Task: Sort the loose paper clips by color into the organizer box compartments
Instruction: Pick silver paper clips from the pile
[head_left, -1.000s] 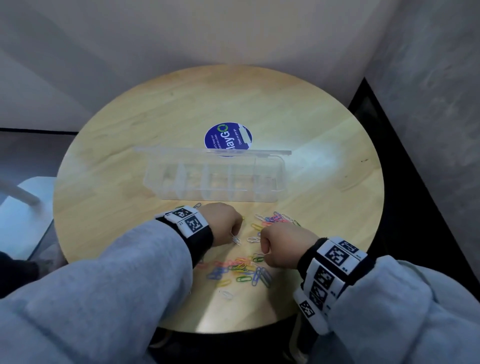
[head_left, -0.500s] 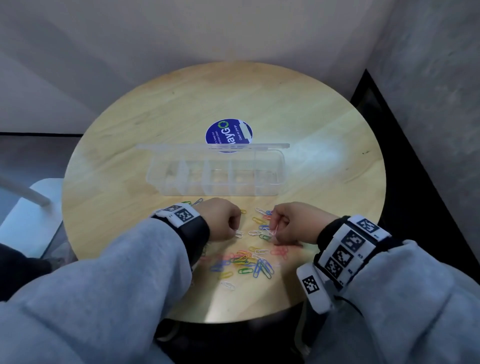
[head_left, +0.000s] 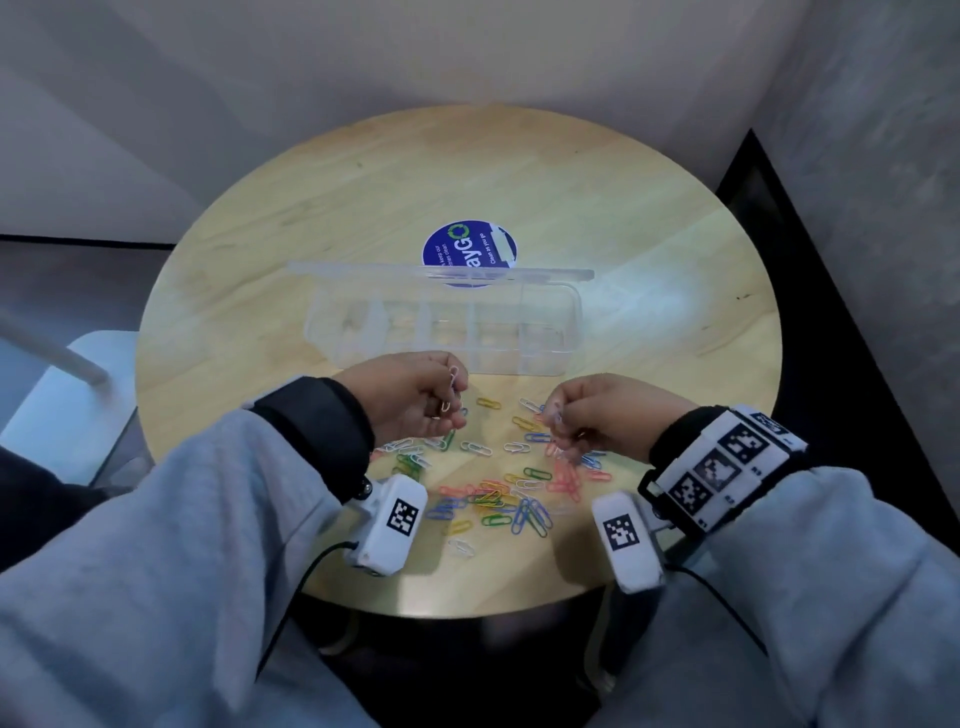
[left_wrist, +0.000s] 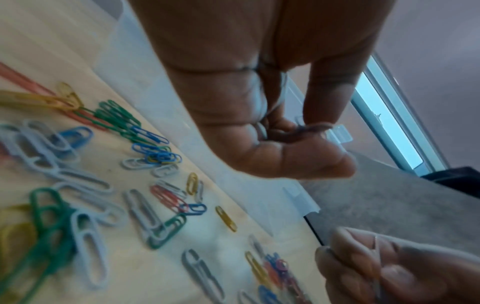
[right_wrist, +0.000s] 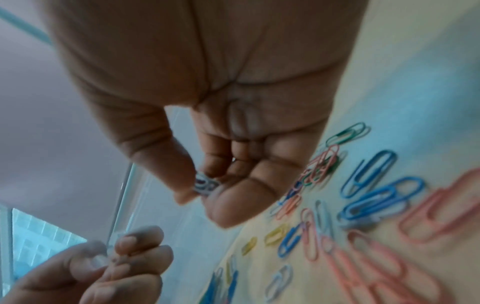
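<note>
Pinching white paper clips (head_left: 451, 388) between thumb and curled fingers of the left hand (head_left: 410, 399), raised just above the table. Pinching a small bunch of pale clips (right_wrist: 205, 184), white with perhaps some blue, between thumb and forefinger of the right hand (head_left: 597, 418), remaining fingers curled in to the palm. Exact count in either hand: cannot tell, too blurred.

Below and between both hands, scattered on the round wooden table (head_left: 649, 249): loose paper clips (head_left: 498, 499) in white, blue, green, yellow and pink, some overlapping or hooked together in small tangles. Just beyond the hands, the clear organizer box (head_left: 566, 317), lid hinged open at the back, a row of compartments looking empty so far. Behind the box, a blue round sticker (head_left: 467, 249) on the tabletop.

Handling, as a judgement: very light, stiff coated wire, smooth and flat against the wood, so likely slippery and hard to lift straight up. Best taken by the rounded end with fingertip and nail, or slid to tip one edge up first. Linked clips likely to drag neighbours of another colour along; worth shaking apart before dropping into a compartment.
</note>
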